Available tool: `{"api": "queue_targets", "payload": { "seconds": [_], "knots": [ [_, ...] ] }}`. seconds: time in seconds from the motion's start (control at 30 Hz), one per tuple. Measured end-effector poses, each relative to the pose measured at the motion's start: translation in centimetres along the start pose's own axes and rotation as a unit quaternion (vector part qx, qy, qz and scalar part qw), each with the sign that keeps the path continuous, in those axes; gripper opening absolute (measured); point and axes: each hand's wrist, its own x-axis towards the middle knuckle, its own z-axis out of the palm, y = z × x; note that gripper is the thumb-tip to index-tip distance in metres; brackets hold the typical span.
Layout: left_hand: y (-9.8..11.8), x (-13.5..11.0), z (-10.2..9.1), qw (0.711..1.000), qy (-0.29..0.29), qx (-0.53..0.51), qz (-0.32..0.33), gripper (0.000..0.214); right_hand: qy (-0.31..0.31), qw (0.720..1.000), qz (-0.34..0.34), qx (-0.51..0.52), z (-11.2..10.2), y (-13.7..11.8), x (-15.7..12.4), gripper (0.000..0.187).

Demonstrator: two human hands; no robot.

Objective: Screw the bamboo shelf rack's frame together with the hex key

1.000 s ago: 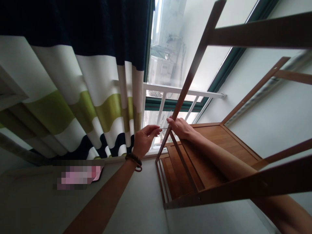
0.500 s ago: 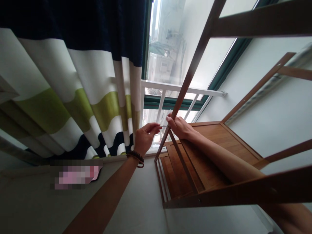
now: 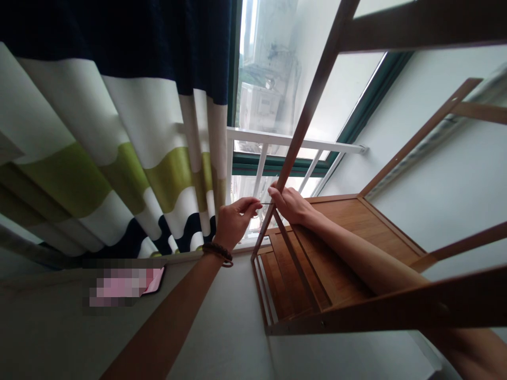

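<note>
A brown wooden shelf rack [image 3: 340,253] lies tilted against the wall by the window. My right hand [image 3: 291,205] reaches through its frame and is closed around a long wooden post [image 3: 312,100] where a crossbar meets it. My left hand [image 3: 234,221], with a dark bead bracelet on the wrist, pinches a thin metal tool [image 3: 266,203] whose tip points at the post beside my right fingers. The joint itself is hidden by my right hand.
A curtain [image 3: 119,137] with navy, white and green stripes hangs at the left. A white railing [image 3: 285,141] crosses the window behind the hands. A pink blurred object [image 3: 124,285] lies on the grey surface at the lower left. White wall at right.
The view has shifted slightly; both hands stay at the post, the left one still pinching the thin tool against it.
</note>
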Motion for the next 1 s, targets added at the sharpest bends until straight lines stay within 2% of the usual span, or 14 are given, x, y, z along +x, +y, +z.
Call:
{"api": "queue_targets", "payload": {
  "seconds": [0.17, 0.23, 0.33, 0.43, 0.53, 0.67, 0.8, 0.9, 0.93, 1.0],
  "knots": [
    [0.6, 0.5, -0.4, 0.991, -0.065, -0.061, -0.097, 0.030, 0.001, 1.000, 0.000, 0.003, 0.1, 0.1, 0.0, 0.034],
    [0.7, 0.5, -0.5, 0.990, -0.080, -0.053, -0.103, 0.030, 0.001, 1.000, 0.001, 0.005, 0.2, 0.2, 0.0, 0.034],
    [0.8, 0.4, -0.6, 0.996, -0.080, 0.021, -0.025, 0.027, 0.003, 1.000, 0.003, 0.007, 0.2, 0.3, 0.1, 0.032],
    [0.5, 0.6, -0.8, 0.987, -0.076, 0.122, 0.073, 0.024, 0.007, 1.000, -0.003, 0.010, 0.1, 0.3, 0.1, 0.033],
    [0.0, 0.9, -0.9, 0.963, -0.069, 0.206, 0.162, 0.023, 0.007, 1.000, -0.007, 0.012, 0.1, 0.3, 0.1, 0.033],
    [-1.1, 1.1, -1.0, 0.914, -0.058, 0.283, 0.286, 0.022, 0.009, 1.000, -0.008, 0.012, 0.2, 0.3, 0.2, 0.032],
    [-1.9, 0.8, -1.1, 0.902, -0.034, 0.268, 0.336, 0.019, 0.008, 1.000, -0.006, 0.002, 0.2, 0.3, 0.1, 0.033],
    [-2.0, 0.5, -0.8, 0.926, -0.044, 0.202, 0.317, 0.017, 0.007, 1.000, -0.006, 0.001, 0.2, 0.3, 0.1, 0.033],
    [-1.9, 0.4, -0.6, 0.942, -0.042, 0.169, 0.286, 0.016, 0.007, 1.000, -0.005, 0.000, 0.3, 0.3, 0.1, 0.034],
    [-1.8, 0.1, 0.0, 0.981, -0.021, 0.073, 0.179, 0.017, 0.009, 1.000, -0.002, -0.001, 0.3, 0.3, 0.1, 0.034]
  ]
}}
